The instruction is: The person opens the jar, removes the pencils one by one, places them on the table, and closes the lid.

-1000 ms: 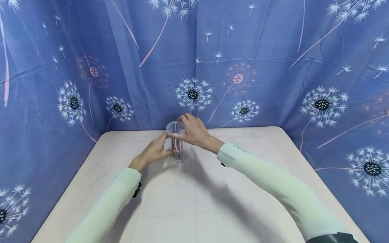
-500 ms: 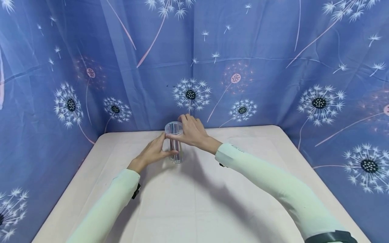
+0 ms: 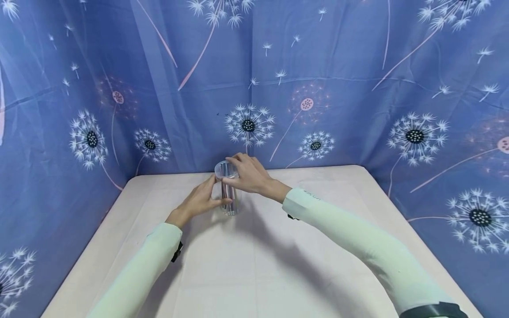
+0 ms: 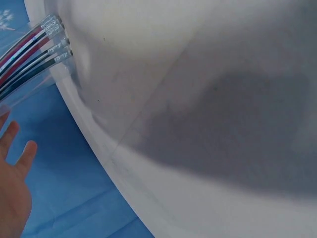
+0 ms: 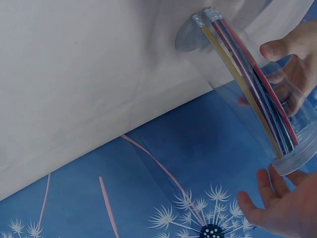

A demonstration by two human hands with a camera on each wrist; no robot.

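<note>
A clear plastic jar (image 3: pixel 229 209) stands upright near the back of the table, with several slim coloured pencil-like sticks (image 5: pixel 242 74) inside. In the right wrist view their silvery or clear ends point to the jar's base. My left hand (image 3: pixel 197 199) holds the jar's body from the left, thumb across the near side and the other fingers partly hidden behind. From the right, my right hand (image 3: pixel 253 176) grips the round clear lid (image 5: pixel 300 157) at the top, thumb at the near edge and fingers on the far edge. In the left wrist view the left hand is mostly out of frame.
A pale cloth covers the table (image 3: pixel 254 265). Blue curtains (image 3: pixel 199 110) with dandelion prints hang close behind the jar and along both sides. The arms cast shadows across the cloth.
My right hand's fingers have come round to the left over the lid's far edge. The left hand keeps its hold, and the jar stays in place while the head view shifts slightly.
</note>
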